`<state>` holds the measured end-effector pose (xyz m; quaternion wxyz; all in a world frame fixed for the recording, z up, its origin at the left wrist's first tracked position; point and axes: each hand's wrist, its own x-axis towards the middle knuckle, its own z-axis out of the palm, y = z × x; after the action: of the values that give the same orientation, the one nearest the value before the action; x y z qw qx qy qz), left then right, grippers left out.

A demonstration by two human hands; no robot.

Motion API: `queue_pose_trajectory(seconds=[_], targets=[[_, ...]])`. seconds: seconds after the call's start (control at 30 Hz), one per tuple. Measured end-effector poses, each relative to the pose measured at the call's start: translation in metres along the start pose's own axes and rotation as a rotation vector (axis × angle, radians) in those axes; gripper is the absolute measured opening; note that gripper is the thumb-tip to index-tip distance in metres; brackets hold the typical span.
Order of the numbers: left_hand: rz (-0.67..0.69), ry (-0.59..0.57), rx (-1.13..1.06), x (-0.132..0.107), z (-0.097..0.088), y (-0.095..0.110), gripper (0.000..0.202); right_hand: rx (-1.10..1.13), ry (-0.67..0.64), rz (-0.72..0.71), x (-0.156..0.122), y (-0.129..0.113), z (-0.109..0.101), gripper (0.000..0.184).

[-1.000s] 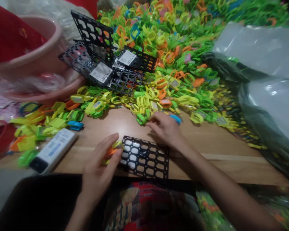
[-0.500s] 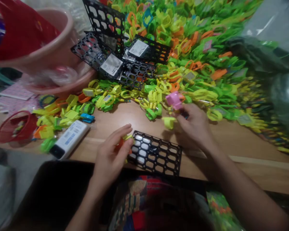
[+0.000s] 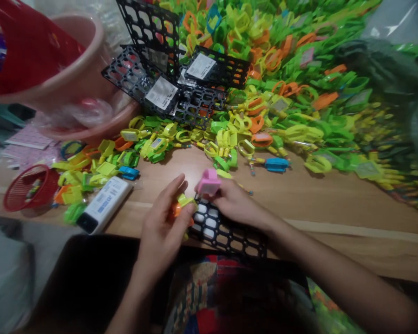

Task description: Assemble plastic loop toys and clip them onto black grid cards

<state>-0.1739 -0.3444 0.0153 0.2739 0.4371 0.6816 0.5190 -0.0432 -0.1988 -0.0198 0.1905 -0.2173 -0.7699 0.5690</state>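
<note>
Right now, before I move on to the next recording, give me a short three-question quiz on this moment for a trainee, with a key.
1. What colour is the plastic piece in the right hand?
2. True or false: the red basket stands to the right of the black plastic grid.
3. Which is nearer the left hand: the white box or the red basket?

Key:
1. Pink.
2. False: it stands to the left of the grid.
3. The white box.
</note>
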Motion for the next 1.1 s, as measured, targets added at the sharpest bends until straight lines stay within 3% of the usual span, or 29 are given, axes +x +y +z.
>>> queue_pose_trajectory(seconds=[0.17,0.3,0.37,0.47,0.6,0.7,0.77,0.87,0.97,1.1], targets=[[0.031,-0.013,0.047,0.000,-0.001,-0.002,0.056,-0.101,-0.049,-0.002,0.008,0.009,0.005,0.019],[0.018,-0.041,0.038,-0.001,-0.002,-0.004,0.061,-0.213,-0.049,-0.229,0.002,0.022,0.009,0.025],[0.106,-0.063,0.098,0.000,-0.003,-0.004,0.065,-0.277,-0.034,-0.354,-0.002,0.030,0.016,0.027],[0.212,-0.116,0.237,0.005,-0.005,-0.001,0.066,-0.348,-0.042,-0.410,-0.004,0.034,0.023,0.028],[0.195,-0.157,0.295,0.006,-0.005,0.005,0.053,-0.385,-0.044,-0.387,-0.008,0.019,0.010,0.023],[0.148,-0.137,0.252,0.004,-0.006,0.008,0.054,-0.508,0.123,-0.313,-0.020,0.010,-0.022,0.016],[0.065,-0.163,0.112,0.004,-0.009,0.007,0.056,-0.647,0.207,-0.185,-0.029,0.013,-0.046,0.015],[-0.062,-0.097,-0.203,0.012,-0.017,-0.005,0.051,-0.713,0.144,-0.008,-0.036,0.025,-0.068,0.018],[-0.191,-0.001,-0.237,0.025,-0.023,-0.027,0.049,-0.547,0.096,0.021,-0.032,0.029,-0.065,0.008],[-0.253,-0.193,-0.026,0.036,-0.019,-0.051,0.043,-0.221,0.167,0.021,-0.014,0.018,-0.038,0.006]])
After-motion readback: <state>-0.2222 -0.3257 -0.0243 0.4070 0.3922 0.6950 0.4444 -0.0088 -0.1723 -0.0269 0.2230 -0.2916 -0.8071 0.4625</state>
